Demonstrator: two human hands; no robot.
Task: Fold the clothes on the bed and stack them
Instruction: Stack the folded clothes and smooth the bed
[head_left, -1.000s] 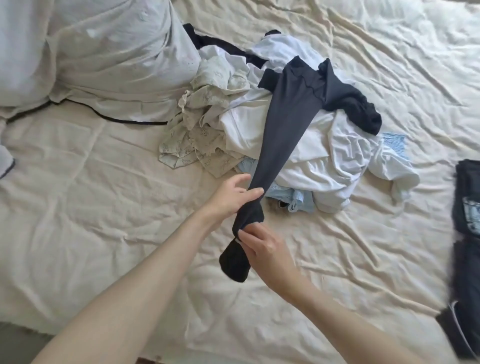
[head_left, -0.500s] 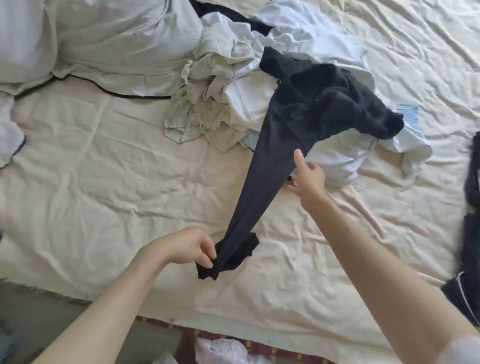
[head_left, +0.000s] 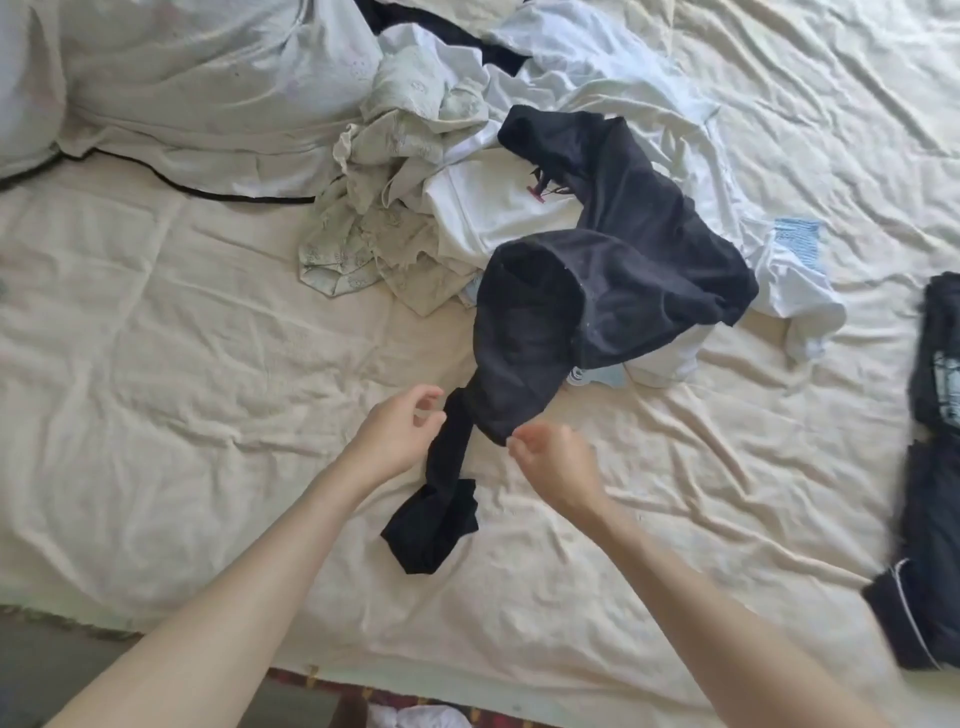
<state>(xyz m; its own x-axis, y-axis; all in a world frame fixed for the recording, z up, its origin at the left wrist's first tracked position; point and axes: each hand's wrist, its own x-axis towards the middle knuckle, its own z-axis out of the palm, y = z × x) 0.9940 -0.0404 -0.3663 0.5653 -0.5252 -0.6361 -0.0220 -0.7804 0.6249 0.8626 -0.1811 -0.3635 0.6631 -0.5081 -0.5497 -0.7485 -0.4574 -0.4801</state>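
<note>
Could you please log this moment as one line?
step: straightening black tights | left hand: at leg | right hand: pinching fabric | pile: unfolded

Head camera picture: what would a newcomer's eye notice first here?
First, the long black stretchy garment trailing from the pile of pale crumpled clothes toward the bed's near edge. The left hand and right hand flank its narrow part. Dark folded clothes lie at the right edge.

Left hand (head_left: 397, 436) and right hand (head_left: 553, 465) close together, fingers loosely curled
</note>
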